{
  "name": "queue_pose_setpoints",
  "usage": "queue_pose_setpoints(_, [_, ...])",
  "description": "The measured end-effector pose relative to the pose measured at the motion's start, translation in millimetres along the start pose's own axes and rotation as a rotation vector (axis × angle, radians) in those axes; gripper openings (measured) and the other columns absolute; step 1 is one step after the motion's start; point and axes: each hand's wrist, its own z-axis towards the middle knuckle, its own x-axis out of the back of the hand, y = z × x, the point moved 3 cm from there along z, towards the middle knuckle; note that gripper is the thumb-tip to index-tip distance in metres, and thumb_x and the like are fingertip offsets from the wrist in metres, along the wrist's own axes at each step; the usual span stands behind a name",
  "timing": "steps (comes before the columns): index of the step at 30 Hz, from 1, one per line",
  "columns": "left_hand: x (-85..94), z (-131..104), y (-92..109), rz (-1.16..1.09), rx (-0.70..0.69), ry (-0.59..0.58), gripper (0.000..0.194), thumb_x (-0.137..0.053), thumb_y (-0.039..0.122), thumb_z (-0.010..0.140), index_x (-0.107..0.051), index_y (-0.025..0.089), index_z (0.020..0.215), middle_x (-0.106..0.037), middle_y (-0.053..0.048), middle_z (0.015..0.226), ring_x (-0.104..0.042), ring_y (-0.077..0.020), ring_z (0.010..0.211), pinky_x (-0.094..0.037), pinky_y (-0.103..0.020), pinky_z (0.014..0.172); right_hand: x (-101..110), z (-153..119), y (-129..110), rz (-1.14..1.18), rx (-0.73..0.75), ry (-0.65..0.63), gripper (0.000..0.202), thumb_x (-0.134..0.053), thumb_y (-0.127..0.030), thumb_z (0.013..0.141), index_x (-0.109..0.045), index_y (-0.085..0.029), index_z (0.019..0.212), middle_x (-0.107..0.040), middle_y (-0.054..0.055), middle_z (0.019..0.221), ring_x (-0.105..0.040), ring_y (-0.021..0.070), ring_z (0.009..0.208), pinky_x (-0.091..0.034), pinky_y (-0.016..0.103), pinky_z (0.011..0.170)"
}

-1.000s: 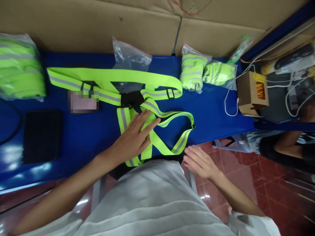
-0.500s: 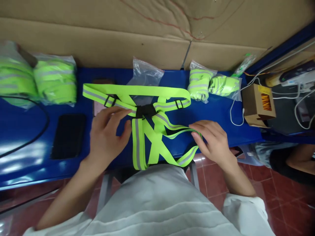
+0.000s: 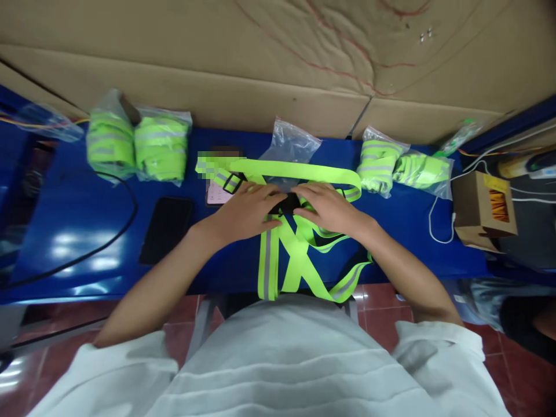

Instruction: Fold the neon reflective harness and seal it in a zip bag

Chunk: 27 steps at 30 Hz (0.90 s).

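Observation:
A neon-green reflective strap harness (image 3: pixel 297 255) with grey stripes lies spread on the blue table, its lower straps reaching the front edge. Both hands meet at its black buckle (image 3: pixel 286 204). My left hand (image 3: pixel 247 213) closes on the buckle's left side, thumb below and fingers above. From the right, my right hand (image 3: pixel 329 209) grips the other side the same way. The fingers partly cover the buckle, so whether it is fastened cannot be seen. A black strap adjuster (image 3: pixel 233 183) shows left of my left hand.
Bagged green straps stand at the back left (image 3: pixel 160 147) and back right (image 3: pixel 380 162). A clear bag (image 3: pixel 291 142) lies behind the harness. A black phone (image 3: pixel 166 230), a lit phone (image 3: pixel 217 194), a cable (image 3: pixel 130 217) and a cardboard box (image 3: pixel 471 202) are around it. A person sits at right.
My right hand has let go of the loose straps at the right and moved left to the buckle. My left hand has moved right onto it. The view has shifted left.

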Motion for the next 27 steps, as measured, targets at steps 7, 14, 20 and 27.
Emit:
queue_pose_setpoints(7, [-3.4, 18, -7, -0.069, 0.049, -0.043, 0.047, -0.065, 0.026, 0.085, -0.057, 0.011, 0.13, -0.064, -0.016, 0.125, -0.064, -0.0373, 0.119, -0.052, -0.052, 0.102, -4, 25, 3, -0.045, -0.008, -0.125, 0.057, -0.077, -0.039, 0.092, -0.059, -0.009, 0.136, -0.067, 0.02, 0.13, -0.064, 0.0363, 0.121, -0.051, 0.053, 0.103])
queue_pose_setpoints(14, [53.8, 12, 7, -0.403, 0.04, 0.276, 0.049, -0.065, 0.027, 0.081, -0.05, 0.02, 0.126, -0.057, -0.011, 0.131, -0.064, -0.0245, 0.116, -0.056, -0.04, 0.099, 53, 27, -4, 0.346, 0.074, 0.037, 0.06, -0.079, -0.043, 0.09, -0.057, -0.014, 0.138, -0.068, 0.013, 0.133, -0.066, 0.0272, 0.122, -0.054, 0.042, 0.106])
queue_pose_setpoints(20, [128.7, 8, 30, -0.683, 0.006, 0.598, 0.039, -0.059, 0.034, 0.089, -0.044, 0.026, 0.125, -0.059, -0.005, 0.131, -0.065, -0.0199, 0.124, -0.056, -0.038, 0.104, 122, 13, -22, 0.625, 0.124, 0.109, 0.074, -0.055, -0.069, 0.099, -0.049, -0.018, 0.153, -0.062, 0.008, 0.147, -0.061, 0.0263, 0.138, -0.054, 0.045, 0.11])
queue_pose_setpoints(27, [143.2, 17, 30, -1.017, -0.156, 0.732, 0.085, -0.085, 0.051, 0.079, -0.045, 0.03, 0.151, -0.037, -0.004, 0.165, -0.055, -0.0329, 0.143, -0.058, -0.034, 0.1, 140, 13, -36, 1.122, 0.019, 0.337, 0.046, -0.068, -0.048, 0.096, -0.069, -0.019, 0.131, -0.076, 0.001, 0.127, -0.069, 0.0243, 0.128, -0.054, 0.043, 0.113])
